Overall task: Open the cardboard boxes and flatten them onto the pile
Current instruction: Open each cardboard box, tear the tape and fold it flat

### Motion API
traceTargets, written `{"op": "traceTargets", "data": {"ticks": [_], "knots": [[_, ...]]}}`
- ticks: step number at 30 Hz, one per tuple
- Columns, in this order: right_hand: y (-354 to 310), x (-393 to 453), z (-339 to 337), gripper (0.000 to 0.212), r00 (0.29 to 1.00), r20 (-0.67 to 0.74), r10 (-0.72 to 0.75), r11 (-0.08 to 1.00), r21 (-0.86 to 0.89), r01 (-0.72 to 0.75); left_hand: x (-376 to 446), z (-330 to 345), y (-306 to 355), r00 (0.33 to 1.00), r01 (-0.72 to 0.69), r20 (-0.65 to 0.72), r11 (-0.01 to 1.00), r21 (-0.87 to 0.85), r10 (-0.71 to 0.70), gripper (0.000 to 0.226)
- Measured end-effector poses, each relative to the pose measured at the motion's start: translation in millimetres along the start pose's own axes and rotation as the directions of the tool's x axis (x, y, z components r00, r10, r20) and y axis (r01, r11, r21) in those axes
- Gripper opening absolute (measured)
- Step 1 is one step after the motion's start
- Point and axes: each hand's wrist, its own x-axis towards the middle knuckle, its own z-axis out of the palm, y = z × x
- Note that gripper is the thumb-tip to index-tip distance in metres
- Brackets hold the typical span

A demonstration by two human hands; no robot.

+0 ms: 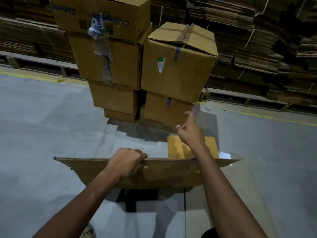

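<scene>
A flattened brown cardboard box (164, 174) hangs edge-up in front of me. My left hand (127, 161) grips its top edge near the middle, fingers curled over it. My right hand (190, 130) is raised beyond the box with loose fingers and holds nothing; it is near the lower right box of the stack. Two columns of closed brown boxes stand ahead: a left column (109, 66) with loose clear tape hanging down it, and a right column topped by a taped box (176, 69) over a smaller box (166, 109).
A flat yellow-brown cardboard sheet (176, 146) lies on the grey concrete floor (42, 134) just past the held box. Tall stacks of flattened cardboard (257, 40) line the back wall on pallets. A yellow floor line (274, 117) runs in front of them.
</scene>
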Motion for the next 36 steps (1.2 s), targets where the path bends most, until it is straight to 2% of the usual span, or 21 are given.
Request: {"op": "traceTargets", "data": {"ticks": [3,6,8,10,14,18,22,23,26,29,32,36], "knots": [[16,1,25,0.078,0.975,0.211,0.065,0.994,-0.096,-0.045,1,-6,-2,1.0,-0.027,0.012,1.0,0.001,0.027,0.026],[22,4,33,0.075,0.922,0.381,0.069,0.97,-0.243,0.028,4,-11,-2,0.998,-0.043,0.036,0.999,0.006,0.043,0.025],[23,0,34,0.073,0.883,0.459,0.097,0.922,-0.375,0.094,5,-11,-1,0.997,-0.049,0.053,0.999,0.005,0.048,0.026],[20,-3,32,0.072,0.87,0.48,0.113,0.895,-0.429,0.121,5,-10,-2,0.996,-0.041,0.075,0.999,-0.002,0.041,0.029],[13,-3,16,0.081,0.884,0.456,0.103,0.919,-0.383,0.09,3,-7,-2,0.992,-0.028,0.122,0.999,-0.026,0.031,0.031],[2,-11,0,0.104,0.786,0.618,0.022,0.959,-0.234,0.158,2,-10,-7,0.988,0.05,0.146,0.997,-0.067,-0.04,0.031],[-8,-32,-3,0.086,0.684,0.723,-0.097,0.936,-0.168,0.311,4,-12,-14,0.984,0.097,0.158,0.992,-0.08,-0.083,0.029],[-11,-40,-1,0.08,0.688,0.717,-0.113,0.922,-0.183,0.342,5,-12,-15,0.985,0.094,0.15,0.993,-0.075,-0.082,0.029],[-19,-56,6,0.055,0.793,0.588,-0.157,0.855,-0.322,0.408,7,-14,-10,0.985,0.073,0.163,0.995,-0.065,-0.061,0.028],[-20,-61,-2,0.024,0.812,0.561,-0.159,0.85,-0.341,0.402,11,-24,3,0.984,0.061,0.167,0.998,-0.034,-0.055,0.027],[-16,-69,-28,0.014,0.846,0.513,-0.147,0.879,-0.325,0.349,16,-42,21,0.989,0.022,0.145,1.0,-0.013,-0.019,0.025],[-13,-95,-86,0.017,0.899,0.41,-0.158,0.876,-0.361,0.318,29,-80,51,0.997,-0.051,0.05,0.999,0.014,0.05,0.026]]}}
